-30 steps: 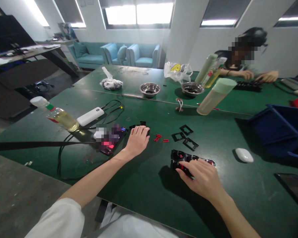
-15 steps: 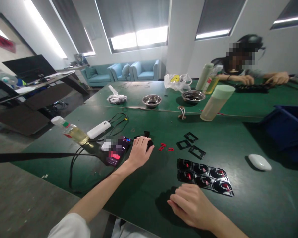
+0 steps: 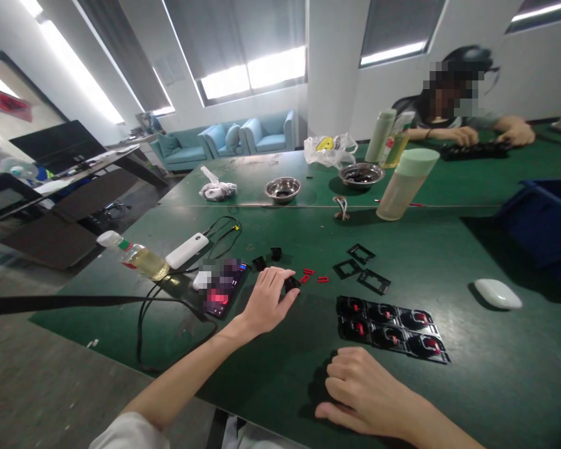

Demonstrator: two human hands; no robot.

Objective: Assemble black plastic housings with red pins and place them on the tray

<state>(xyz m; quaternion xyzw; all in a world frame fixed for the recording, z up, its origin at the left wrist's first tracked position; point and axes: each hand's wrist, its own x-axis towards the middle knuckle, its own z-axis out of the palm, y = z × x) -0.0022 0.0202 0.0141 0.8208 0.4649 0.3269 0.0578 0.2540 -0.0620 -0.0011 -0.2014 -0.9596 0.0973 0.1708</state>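
My left hand has a small black plastic block pinched between its thumb and fingers, low over the table. Two similar black blocks lie just beyond that hand. To its right are several small red clips. Curled into a loose fist, my right hand rests near the table's front edge, with nothing showing in it. Beyond the fist lies a row of joined glossy black housings with red pieces set in them. Flat black frames are loose behind these.
A phone, cables, a white power bank and a tilted bottle occupy the left. Metal bowls and a green-capped bottle stand farther back. On the right are a white mouse and blue bin. A co-worker sits opposite.
My left hand has shifted slightly right with the black block, uncovering the other black blocks behind it. My right hand stays in about the same place, its thumb now farther from the fingers.
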